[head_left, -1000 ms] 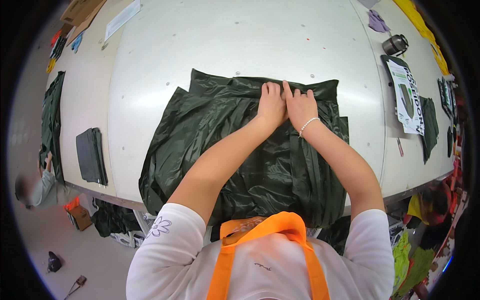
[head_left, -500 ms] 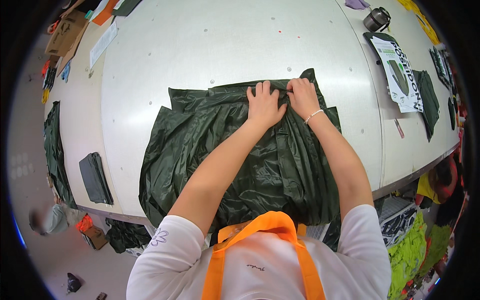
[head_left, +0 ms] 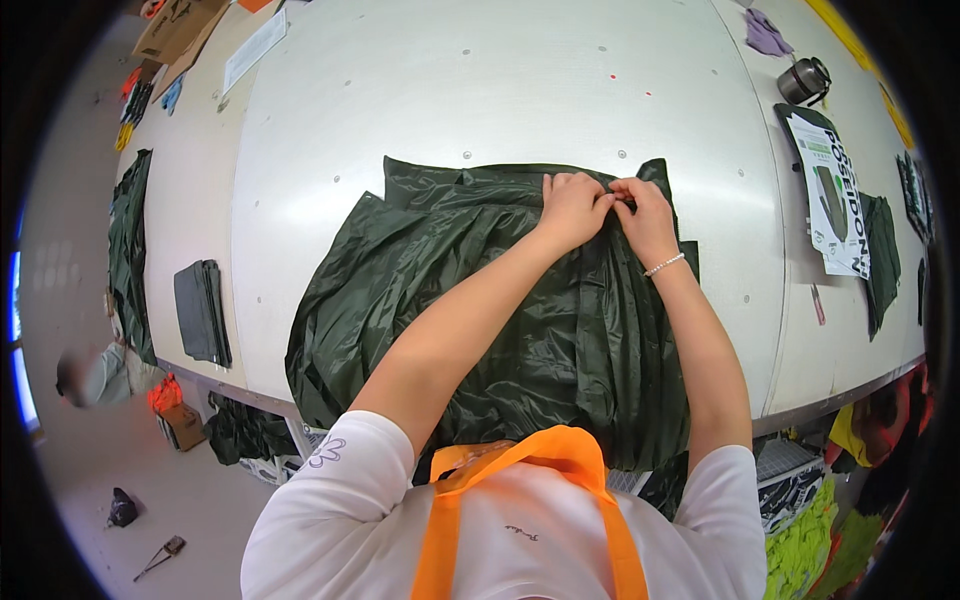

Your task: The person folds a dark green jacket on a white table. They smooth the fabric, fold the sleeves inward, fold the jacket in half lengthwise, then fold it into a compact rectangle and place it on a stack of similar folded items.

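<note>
A dark green shiny garment [head_left: 470,300] lies spread and creased on the white table [head_left: 520,90], its near end hanging over the front edge. My left hand [head_left: 572,206] and my right hand [head_left: 645,215] sit close together at the garment's far edge, right of its middle. Both pinch a fold of the fabric between fingers and thumb. A bead bracelet circles my right wrist.
A folded dark grey cloth [head_left: 202,312] lies at the table's left. A printed packet [head_left: 835,195], a metal cup [head_left: 804,80] and a purple cloth [head_left: 766,32] lie at the far right. Another dark green garment [head_left: 882,255] sits beside the packet. Cardboard [head_left: 180,25] lies far left.
My hands have shifted slightly right along the garment's far edge and closed onto the fabric. The view has tilted, so the table appears shifted.
</note>
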Action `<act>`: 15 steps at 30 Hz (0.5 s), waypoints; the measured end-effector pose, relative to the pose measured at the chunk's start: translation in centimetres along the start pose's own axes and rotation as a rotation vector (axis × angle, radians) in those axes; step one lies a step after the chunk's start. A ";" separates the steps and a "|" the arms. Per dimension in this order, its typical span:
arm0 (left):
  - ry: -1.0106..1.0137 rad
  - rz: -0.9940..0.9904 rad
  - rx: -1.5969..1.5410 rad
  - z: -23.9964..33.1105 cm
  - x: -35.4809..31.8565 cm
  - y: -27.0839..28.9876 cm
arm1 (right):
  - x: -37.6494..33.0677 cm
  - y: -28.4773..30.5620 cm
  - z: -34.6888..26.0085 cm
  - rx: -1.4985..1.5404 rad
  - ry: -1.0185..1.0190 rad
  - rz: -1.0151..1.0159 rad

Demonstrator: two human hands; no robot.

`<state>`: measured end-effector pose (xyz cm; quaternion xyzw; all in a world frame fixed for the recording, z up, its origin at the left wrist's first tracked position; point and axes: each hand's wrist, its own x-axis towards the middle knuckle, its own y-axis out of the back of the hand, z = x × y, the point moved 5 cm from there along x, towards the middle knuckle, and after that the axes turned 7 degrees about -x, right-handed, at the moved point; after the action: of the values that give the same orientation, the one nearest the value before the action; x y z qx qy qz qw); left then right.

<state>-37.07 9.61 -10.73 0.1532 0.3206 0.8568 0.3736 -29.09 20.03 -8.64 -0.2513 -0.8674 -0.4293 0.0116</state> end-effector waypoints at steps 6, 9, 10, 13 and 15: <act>-0.108 0.036 0.070 0.8 0.4 0.9 | 0.1 0.9 -0.8 -0.137 0.163 0.036; -0.167 0.056 0.190 2.0 0.5 2.3 | 0.2 1.5 -0.5 -0.175 0.179 0.053; -0.166 0.068 0.239 2.3 0.5 2.8 | 0.2 1.7 -0.5 -0.176 0.173 0.060; 0.012 -0.015 0.382 1.5 0.8 3.9 | 0.3 2.7 -0.1 -0.171 0.171 0.139; 0.090 0.030 0.445 -0.2 0.2 6.3 | -0.2 3.7 0.6 -0.177 0.147 0.194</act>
<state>-40.74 6.38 -6.68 0.1983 0.5158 0.7764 0.3031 -27.14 22.26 -6.30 -0.3019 -0.7945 -0.5183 0.0945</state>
